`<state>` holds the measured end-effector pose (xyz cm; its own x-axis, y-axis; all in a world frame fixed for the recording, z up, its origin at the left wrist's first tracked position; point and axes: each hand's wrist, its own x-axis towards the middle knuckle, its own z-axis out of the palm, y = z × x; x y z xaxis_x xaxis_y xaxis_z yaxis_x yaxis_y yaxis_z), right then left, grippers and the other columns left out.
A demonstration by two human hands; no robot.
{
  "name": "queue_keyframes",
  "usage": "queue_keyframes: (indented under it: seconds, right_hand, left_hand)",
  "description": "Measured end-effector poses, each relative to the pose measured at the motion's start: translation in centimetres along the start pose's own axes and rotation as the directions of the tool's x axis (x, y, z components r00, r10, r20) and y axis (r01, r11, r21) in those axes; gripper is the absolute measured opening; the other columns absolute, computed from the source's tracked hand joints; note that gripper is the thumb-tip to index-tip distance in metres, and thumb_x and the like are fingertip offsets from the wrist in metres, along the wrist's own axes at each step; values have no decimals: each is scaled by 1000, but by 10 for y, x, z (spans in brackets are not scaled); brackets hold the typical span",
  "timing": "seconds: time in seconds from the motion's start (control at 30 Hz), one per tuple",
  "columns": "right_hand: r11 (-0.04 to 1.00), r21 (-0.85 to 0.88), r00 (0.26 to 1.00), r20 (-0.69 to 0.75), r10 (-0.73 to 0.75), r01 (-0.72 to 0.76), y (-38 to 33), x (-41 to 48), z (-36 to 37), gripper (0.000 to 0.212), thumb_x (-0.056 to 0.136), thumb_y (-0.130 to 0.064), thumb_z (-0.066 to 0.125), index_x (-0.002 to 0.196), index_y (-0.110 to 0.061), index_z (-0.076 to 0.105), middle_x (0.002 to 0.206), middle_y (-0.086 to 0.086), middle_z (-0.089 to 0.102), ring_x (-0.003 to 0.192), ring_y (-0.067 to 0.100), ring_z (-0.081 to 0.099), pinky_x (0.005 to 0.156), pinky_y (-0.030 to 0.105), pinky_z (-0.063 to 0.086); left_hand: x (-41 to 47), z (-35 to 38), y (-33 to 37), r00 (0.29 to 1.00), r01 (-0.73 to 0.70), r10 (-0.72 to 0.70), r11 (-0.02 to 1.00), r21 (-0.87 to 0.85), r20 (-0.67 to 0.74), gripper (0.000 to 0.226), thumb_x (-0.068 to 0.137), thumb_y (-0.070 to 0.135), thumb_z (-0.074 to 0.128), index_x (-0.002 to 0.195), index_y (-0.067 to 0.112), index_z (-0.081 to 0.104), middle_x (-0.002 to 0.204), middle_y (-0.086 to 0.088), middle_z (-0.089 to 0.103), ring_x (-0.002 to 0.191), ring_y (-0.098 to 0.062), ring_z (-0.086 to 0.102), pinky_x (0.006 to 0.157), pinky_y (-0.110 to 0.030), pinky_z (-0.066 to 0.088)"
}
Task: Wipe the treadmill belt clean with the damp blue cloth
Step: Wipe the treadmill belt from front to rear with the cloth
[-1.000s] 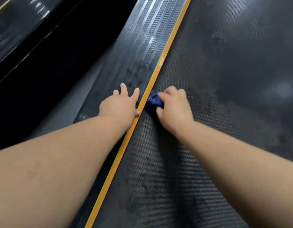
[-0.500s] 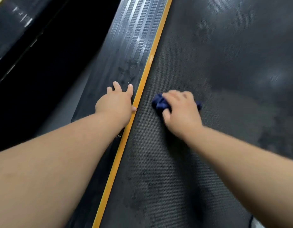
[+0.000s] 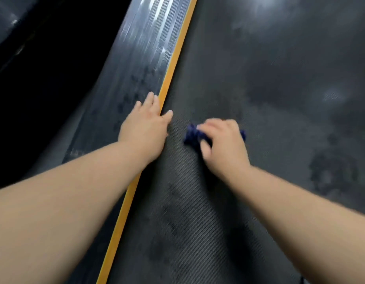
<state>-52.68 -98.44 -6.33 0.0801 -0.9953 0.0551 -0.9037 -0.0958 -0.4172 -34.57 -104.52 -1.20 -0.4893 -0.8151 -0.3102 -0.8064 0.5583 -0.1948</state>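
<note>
— Head view, nearest first: the belt (image 3: 198, 232) close in carries dark smudges (image 3: 173, 203). I'd say that stretch wants the cloth yet.

— And the hands?

— A bit further up. The left hand (image 3: 145, 130) lies flat with straight fingers across the ribbed side rail (image 3: 136, 68) and the yellow strip (image 3: 120, 218), its thumb tip over the belt's edge. It grasps nothing and looks like a prop.

— Where's the cloth?

— The blue cloth (image 3: 190, 136) is bunched under the right hand (image 3: 223, 144). The fingers curl over it and press it onto the belt, near the yellow strip and apart from the left thumb. That hand is blurred, so I reckon it's mid-stroke.

— And beyond?

— Off to the right there's a dark blotch (image 3: 331, 173). Past the hands a pale grey haze (image 3: 290, 124) lies over the belt. I can't tell damp from dust there. My guess is it's under way, with much of the width left.
</note>
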Motion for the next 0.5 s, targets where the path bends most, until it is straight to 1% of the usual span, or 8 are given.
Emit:
queue_keyframes:
  seconds: [0.07, 0.1, 0.17, 0.2, 0.27, 0.33, 0.4, 0.5]
  right_hand:
    - [998, 25, 996, 60, -62, 60, -3, -32, -10, 30, 76, -26, 59, 103, -18, 70, 108, 1, 64, 91, 32, 54, 88, 38, 46]
    - [993, 18, 989, 85, -121, 120, 0, -36, -14, 34, 76, -26, 62, 108, -18, 68, 110, 2, 64, 92, 32, 54, 87, 38, 48]
    - [987, -24, 985, 78, -155, 158, 17, -17, -19, 33, 77, -24, 62, 109, -17, 68, 111, 6, 61, 93, 35, 54, 85, 40, 49]
    - [995, -48, 996, 21, -84, 85, 26, 0, -21, 31, 79, -21, 60, 108, -16, 68, 114, 9, 59, 96, 37, 53, 86, 40, 47]
    - [987, -83, 986, -109, 130, -139, 45, 47, -27, 29, 83, -17, 57, 110, -15, 68, 124, 12, 53, 104, 39, 48, 92, 36, 40]
    - [949, -104, 952, -114, 285, -297, 49, 78, -30, 28, 88, -18, 53, 114, -15, 65, 128, 9, 48, 110, 36, 43, 96, 34, 35]
    - [949, -129, 957, -79, 278, -286, 34, 70, -25, 25, 88, -19, 52, 109, -16, 65, 123, 9, 52, 107, 35, 44, 94, 36, 35]
    - [985, -62, 986, -49, 160, -163, 3, 7, -20, 18, 82, -16, 59, 98, -16, 68, 108, 7, 59, 96, 34, 47, 87, 37, 40]
  left_hand:
    - [3, -5, 10, 988, -146, 145, 989, -22, -52, 65, 92, 50, 49, 144, 14, 32, 151, -17, 22, 143, -32, 10, 112, -42, 19]
    - [4, -5, 16, 978, -208, 206, 977, -52, -37, 73, 89, 54, 50, 145, 11, 28, 153, -15, 21, 144, -30, 9, 114, -40, 18]
    - [5, -1, 25, 977, -162, 181, 974, -160, 114, 91, 86, 58, 52, 150, 8, 11, 156, -15, 11, 146, -26, 2, 115, -38, 20]
    - [6, 4, 28, 971, -107, 146, 974, -201, 187, 96, 85, 58, 52, 151, 8, 5, 157, -16, 5, 146, -25, -1, 115, -37, 24]
    - [9, 15, 31, 966, -59, 113, 972, -227, 234, 98, 84, 58, 51, 151, 8, -1, 158, -17, -4, 146, -24, -6, 113, -39, 30]
    - [10, 15, 33, 964, -68, 124, 970, -232, 234, 97, 85, 57, 51, 150, 7, -1, 157, -18, -6, 146, -25, -6, 111, -39, 33]
    - [11, 11, 35, 962, -57, 114, 973, -225, 247, 97, 85, 53, 55, 150, 4, 3, 156, -22, -3, 146, -29, -3, 109, -38, 31]
    - [14, 1, 39, 954, -27, 92, 974, -224, 285, 97, 84, 50, 62, 148, 0, 9, 155, -25, -1, 146, -32, 1, 107, -38, 32]
